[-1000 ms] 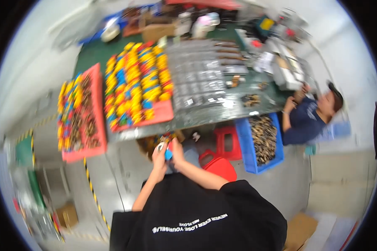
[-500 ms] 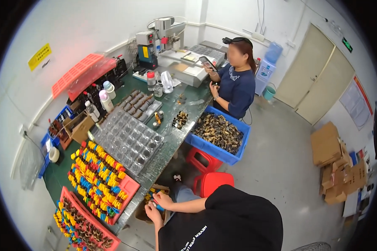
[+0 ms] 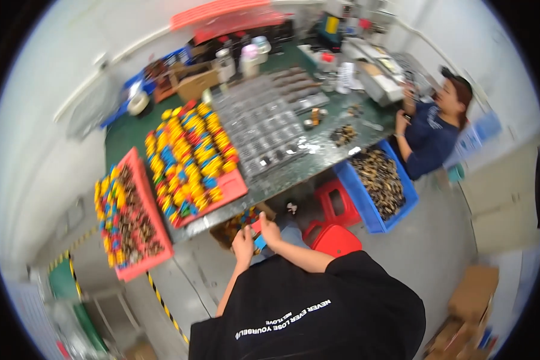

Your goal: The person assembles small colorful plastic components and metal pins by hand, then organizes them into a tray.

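While both hands [image 3: 243,243] [image 3: 270,233] clamp a red-blue piece [image 3: 260,242] — | green table [image 3: 125,133] bears trays [image 3: 237,185] | white wall [image 3: 48,78]

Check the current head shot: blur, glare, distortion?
Head view: bright glare on the clear trays and green table; head view: soft blur, leaving the red piece and blue piece at left hand and right hand without fine detail; head view: fisheye bowing, black corners.

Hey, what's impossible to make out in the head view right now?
All in the head view:
Red piece and blue piece: blurred, partly covered by the left hand and right hand.
Cardboard box: partly hidden by the table edge and hands.
Small parts in the blue bin: blurred, too small to tell apart.
Lower-right cartons: cut off by the lower edge.
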The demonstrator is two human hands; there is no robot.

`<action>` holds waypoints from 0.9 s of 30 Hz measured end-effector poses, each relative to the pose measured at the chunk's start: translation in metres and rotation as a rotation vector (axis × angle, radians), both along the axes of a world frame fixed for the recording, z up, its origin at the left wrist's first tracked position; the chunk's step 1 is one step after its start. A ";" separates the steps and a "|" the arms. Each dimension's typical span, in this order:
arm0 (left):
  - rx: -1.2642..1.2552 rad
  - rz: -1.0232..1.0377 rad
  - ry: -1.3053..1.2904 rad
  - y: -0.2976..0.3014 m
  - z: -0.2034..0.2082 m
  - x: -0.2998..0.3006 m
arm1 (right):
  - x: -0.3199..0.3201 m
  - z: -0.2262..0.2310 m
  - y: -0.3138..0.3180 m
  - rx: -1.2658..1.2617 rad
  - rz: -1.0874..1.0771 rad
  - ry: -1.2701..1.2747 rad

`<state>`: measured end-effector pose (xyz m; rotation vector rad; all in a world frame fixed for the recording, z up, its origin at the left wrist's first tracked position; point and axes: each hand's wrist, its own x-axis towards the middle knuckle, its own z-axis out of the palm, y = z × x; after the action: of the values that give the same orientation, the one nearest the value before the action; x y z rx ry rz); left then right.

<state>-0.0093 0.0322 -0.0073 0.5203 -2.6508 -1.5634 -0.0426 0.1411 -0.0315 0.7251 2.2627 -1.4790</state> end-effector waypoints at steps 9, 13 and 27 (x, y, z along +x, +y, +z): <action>0.118 0.381 0.103 -0.021 -0.002 0.029 | 0.006 -0.024 -0.006 -0.032 -0.093 0.032; 0.164 0.494 0.010 -0.045 -0.026 0.058 | 0.002 -0.091 0.003 -0.114 -0.106 -0.328; 0.553 0.242 -0.048 -0.031 -0.013 0.045 | -0.012 0.014 0.001 -0.628 0.491 -0.490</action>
<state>0.0354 0.0012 -0.0199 0.8619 -2.0509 -2.2072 -0.0542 0.1424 -0.0170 0.2634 1.3633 -1.4379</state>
